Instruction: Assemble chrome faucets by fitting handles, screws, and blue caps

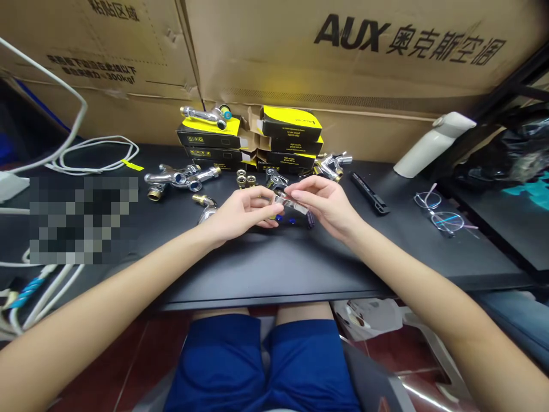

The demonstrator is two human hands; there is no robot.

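Between my two hands is a small clear plastic sleeve (292, 201) with a shiny metal look. My right hand (319, 205) pinches it from above, and my left hand (242, 214) curls around its near end. Just below them, small blue parts (285, 218) and a dark purple-capped piece (309, 220) lie on the black table, partly hidden by my fingers. A chrome tap (273, 179) stands just beyond my fingertips. A brass-and-chrome elbow fitting (206, 206) lies by my left wrist.
Yellow-and-black product boxes (291, 137) are stacked at the back, among chrome taps (180, 178) and brass rings (245, 180). A black bar (369, 193), glasses (441, 212), a white bottle (433, 146) and white cables (92, 155) lie around. Cardboard cartons (343, 51) stand behind.
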